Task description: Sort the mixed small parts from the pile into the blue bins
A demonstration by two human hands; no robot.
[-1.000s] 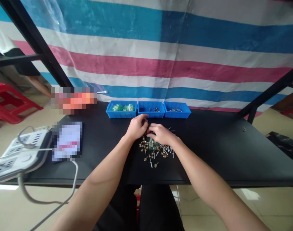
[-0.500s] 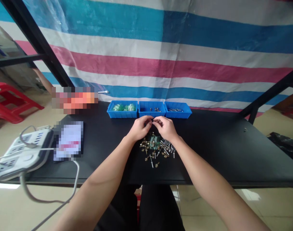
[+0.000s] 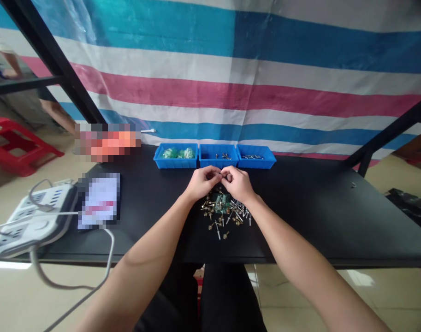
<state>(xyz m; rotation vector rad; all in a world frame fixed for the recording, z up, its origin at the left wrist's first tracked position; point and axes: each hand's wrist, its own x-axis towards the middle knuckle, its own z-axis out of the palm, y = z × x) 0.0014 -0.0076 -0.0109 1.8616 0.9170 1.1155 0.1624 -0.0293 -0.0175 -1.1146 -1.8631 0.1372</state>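
Note:
My left hand (image 3: 204, 181) and my right hand (image 3: 237, 180) meet at the fingertips above the black table, just in front of the middle blue bin (image 3: 218, 163). The fingers of both are closed in a pinch; whatever lies between them is too small to make out. Right below my hands is a loose pile of brass-coloured screws (image 3: 210, 227), silver pop rivets (image 3: 218, 231) and green translucent plastic pieces (image 3: 221, 203). A left blue bin (image 3: 176, 163) holds green and whitish plastic pieces, the middle one a few small screws, and a right blue bin (image 3: 257, 163) several silver rivets.
To the left lie a white power strip (image 3: 33, 216) with cables and a blurred-out flat device (image 3: 98, 203). An orange blurred object (image 3: 115, 145) sits at the back left corner. A red stool (image 3: 18, 145) and another person's arm (image 3: 56, 115) show beyond. Black frame posts (image 3: 386, 131) flank the table.
My hands stay together in nearly the same place, with the fingers of both shifting slightly. At the far left, the other person's arm has moved.

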